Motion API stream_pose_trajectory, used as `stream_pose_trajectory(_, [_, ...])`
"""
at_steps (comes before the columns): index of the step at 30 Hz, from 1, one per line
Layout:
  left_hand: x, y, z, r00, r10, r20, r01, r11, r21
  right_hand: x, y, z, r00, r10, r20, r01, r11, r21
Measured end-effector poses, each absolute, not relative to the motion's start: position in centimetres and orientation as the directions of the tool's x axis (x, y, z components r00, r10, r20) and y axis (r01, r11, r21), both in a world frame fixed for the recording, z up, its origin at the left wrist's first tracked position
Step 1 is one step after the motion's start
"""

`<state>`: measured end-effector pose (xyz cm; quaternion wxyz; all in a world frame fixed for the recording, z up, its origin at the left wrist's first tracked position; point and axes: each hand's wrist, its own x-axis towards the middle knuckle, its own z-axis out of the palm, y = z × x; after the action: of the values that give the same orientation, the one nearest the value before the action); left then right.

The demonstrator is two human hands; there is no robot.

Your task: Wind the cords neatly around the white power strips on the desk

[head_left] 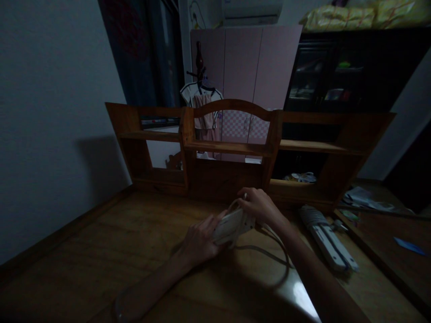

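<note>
My left hand (199,242) grips the near end of a white power strip (232,225), lifted a little off the wooden desk (101,260). My right hand (260,206) is closed around the strip's far end, where its cable comes out. The grey cable (269,253) loops across the desk below my right forearm. The room is dim and small details are hard to make out.
A wooden shelf unit (232,148) stands along the back of the desk. A long white device (328,237) lies to the right of my hands. Papers (367,199) lie at the far right. A pink wardrobe (249,63) and a dark cabinet (336,72) stand behind.
</note>
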<state>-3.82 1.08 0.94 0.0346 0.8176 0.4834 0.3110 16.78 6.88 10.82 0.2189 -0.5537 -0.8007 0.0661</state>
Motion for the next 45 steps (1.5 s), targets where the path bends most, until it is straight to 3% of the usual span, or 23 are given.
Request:
stream_pose_trajectory(5, [-4.1,1.9,0.7,0.010,0.890,0.456,0.710,-0.328,0.624,17.9,5.9,13.1,-0.320,0.853,0.412,0.801,0.476,-0.364])
stream_pose_trajectory(9, [-4.9,3.4,0.2,-0.210,0.913,0.349,0.462,-0.222,0.859,20.3,5.6,14.8,-0.341,0.779,0.527,0.760,0.558,-0.333])
stream_pose_trajectory(12, [-5.2,3.9,0.2,-0.245,0.922,0.299,0.284,-0.227,0.932,22.8,6.2,15.4,-0.330,0.809,0.486,0.785,0.521,-0.335])
stream_pose_trajectory(15, [-5.1,3.7,0.5,-0.245,0.929,0.278,0.225,-0.225,0.948,25.4,7.2,15.5,-0.334,0.854,0.399,0.813,0.475,-0.337])
stream_pose_trajectory(24, [-4.1,2.5,0.4,-0.173,0.903,0.393,0.414,-0.295,0.861,28.9,10.3,12.3,-0.247,0.969,-0.023,0.932,0.230,-0.281])
stream_pose_trajectory(33, [-4.1,1.0,0.9,0.125,0.811,0.572,0.619,-0.514,0.594,27.2,8.8,13.3,-0.285,0.950,0.127,0.935,0.304,-0.183])
stream_pose_trajectory(37, [-4.2,1.0,0.2,0.212,0.761,0.614,0.645,-0.580,0.497,24.4,5.8,15.5,-0.492,0.798,0.348,0.738,0.595,-0.319])
stream_pose_trajectory(39, [-4.3,1.0,-0.2,0.238,0.727,0.644,0.659,-0.608,0.443,22.5,4.3,16.2,-0.630,0.696,0.344,0.562,0.715,-0.417])
stream_pose_trajectory(42, [-4.4,0.9,-0.4,0.283,0.688,0.669,0.650,-0.650,0.393,20.1,2.8,16.6,-0.739,0.606,0.296,0.424,0.758,-0.495])
stream_pose_trajectory(45, [-4.3,0.6,-0.1,0.325,0.685,0.652,0.578,-0.689,0.436,19.1,2.8,16.1,-0.749,0.597,0.289,0.396,0.752,-0.527])
